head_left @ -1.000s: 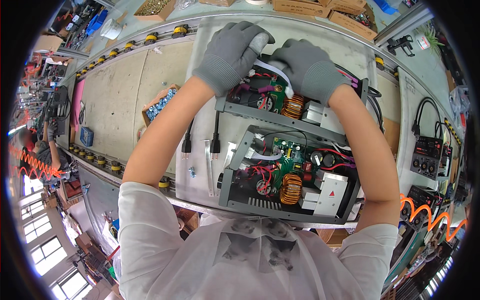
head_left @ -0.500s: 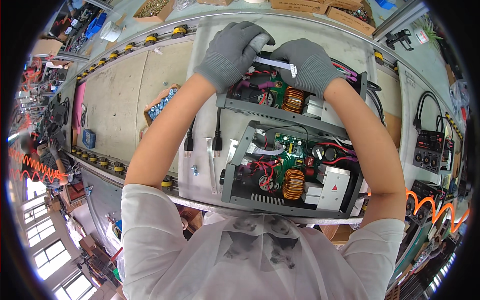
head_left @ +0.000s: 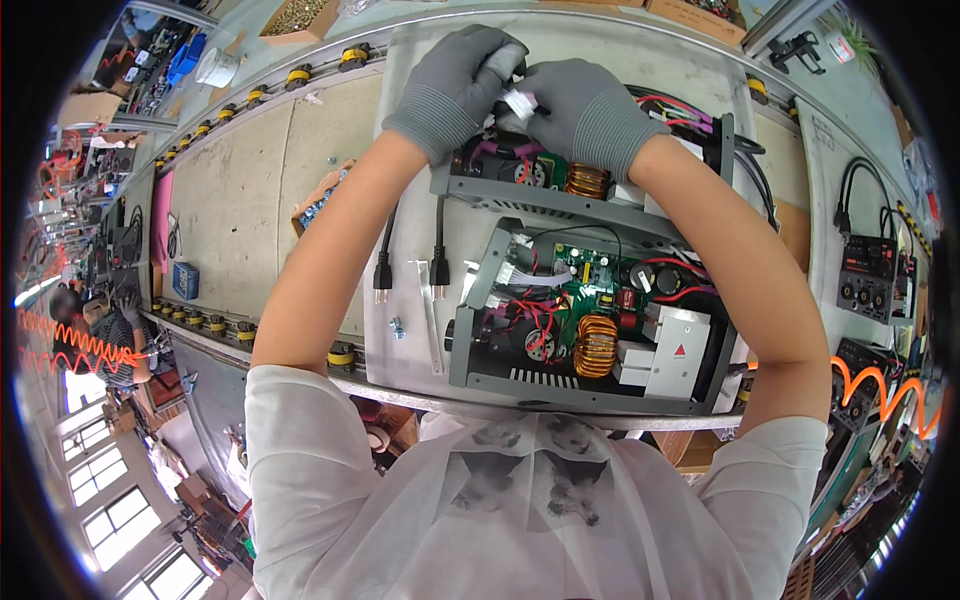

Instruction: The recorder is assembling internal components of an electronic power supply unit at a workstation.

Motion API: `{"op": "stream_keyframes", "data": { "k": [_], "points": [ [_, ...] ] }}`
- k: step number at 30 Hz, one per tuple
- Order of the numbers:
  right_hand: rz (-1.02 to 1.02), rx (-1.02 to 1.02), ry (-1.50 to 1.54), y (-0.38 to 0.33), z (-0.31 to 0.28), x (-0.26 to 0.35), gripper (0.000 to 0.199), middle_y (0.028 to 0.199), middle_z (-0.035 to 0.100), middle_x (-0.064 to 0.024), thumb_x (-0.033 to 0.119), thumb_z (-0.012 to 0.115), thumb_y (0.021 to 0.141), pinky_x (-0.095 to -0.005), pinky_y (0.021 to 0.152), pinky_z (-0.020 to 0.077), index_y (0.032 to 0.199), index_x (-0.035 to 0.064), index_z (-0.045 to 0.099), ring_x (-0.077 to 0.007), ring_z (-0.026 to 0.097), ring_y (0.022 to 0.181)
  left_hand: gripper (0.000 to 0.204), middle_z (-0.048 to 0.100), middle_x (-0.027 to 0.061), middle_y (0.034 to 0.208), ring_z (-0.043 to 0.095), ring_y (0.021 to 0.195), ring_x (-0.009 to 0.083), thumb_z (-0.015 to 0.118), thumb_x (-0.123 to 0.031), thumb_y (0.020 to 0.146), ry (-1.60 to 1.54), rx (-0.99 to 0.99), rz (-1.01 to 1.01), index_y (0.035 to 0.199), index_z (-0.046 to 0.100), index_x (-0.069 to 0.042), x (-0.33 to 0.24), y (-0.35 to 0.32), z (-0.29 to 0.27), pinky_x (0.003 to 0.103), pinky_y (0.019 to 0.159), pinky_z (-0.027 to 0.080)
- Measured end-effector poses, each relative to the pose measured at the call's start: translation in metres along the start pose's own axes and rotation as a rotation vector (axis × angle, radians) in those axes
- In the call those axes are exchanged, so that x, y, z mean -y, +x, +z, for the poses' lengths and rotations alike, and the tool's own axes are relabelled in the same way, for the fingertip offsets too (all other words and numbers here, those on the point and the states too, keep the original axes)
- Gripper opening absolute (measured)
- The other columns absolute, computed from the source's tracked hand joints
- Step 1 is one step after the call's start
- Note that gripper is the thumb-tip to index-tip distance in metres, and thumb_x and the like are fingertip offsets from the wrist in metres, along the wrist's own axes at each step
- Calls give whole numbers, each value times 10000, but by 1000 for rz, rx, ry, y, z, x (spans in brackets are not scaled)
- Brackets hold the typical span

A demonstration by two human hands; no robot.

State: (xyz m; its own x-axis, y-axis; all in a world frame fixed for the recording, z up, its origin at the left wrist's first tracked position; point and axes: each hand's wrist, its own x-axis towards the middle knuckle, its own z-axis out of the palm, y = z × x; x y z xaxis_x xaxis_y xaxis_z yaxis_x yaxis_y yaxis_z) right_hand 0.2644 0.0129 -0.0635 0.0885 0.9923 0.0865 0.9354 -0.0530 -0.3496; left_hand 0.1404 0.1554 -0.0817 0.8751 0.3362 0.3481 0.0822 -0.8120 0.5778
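Both my hands wear grey gloves and meet over the back left of the farther open metal case (head_left: 560, 205). My right hand (head_left: 590, 112) is closed on a white ribbon cable, whose white connector (head_left: 521, 104) shows at its fingertips. My left hand (head_left: 458, 85) is closed just beside it, fingers bent down; what they pinch is hidden. Under the hands, the far case shows a copper coil (head_left: 587, 181) and a round fan (head_left: 532, 173). Closer to me lies a second open case (head_left: 640, 399) with a green circuit board (head_left: 588, 272), a copper coil (head_left: 596, 346) and red wires.
Left of the cases lie two black power plugs (head_left: 383, 276), a thin metal strip (head_left: 428, 318) and several screws (head_left: 397, 328). A cardboard box of blue-tinted parts (head_left: 318, 205) is partly behind my left forearm. Yellow-and-black rollers (head_left: 299, 76) line the conveyor. An orange coiled hose (head_left: 870, 372) hangs at right.
My right hand has moved left toward my left hand, bringing the connector between them. The stretched ribbon is now mostly hidden. In the view, the near case appears slightly higher.
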Motion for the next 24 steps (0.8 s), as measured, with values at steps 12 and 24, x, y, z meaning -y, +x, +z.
{"op": "stream_keyframes", "data": {
  "k": [12,24],
  "points": [
    [280,-115,-223,-6,-20,-11,225,925,706,-158,246,691,767,-429,820,548,912,87,755,-306,693,894,330,699,136,990,666,927,262,527,-311,1007,4,9,-19,1080,687,-32,-7,2,-2,349,855,510],
    [59,-155,-271,-14,-10,-8,119,1041,642,-18,189,699,801,-406,950,477,904,172,755,-216,598,1065,312,670,122,1113,601,1057,283,606,-302,919,78,14,0,1007,724,-27,-15,5,-3,389,964,454]
  ]
}}
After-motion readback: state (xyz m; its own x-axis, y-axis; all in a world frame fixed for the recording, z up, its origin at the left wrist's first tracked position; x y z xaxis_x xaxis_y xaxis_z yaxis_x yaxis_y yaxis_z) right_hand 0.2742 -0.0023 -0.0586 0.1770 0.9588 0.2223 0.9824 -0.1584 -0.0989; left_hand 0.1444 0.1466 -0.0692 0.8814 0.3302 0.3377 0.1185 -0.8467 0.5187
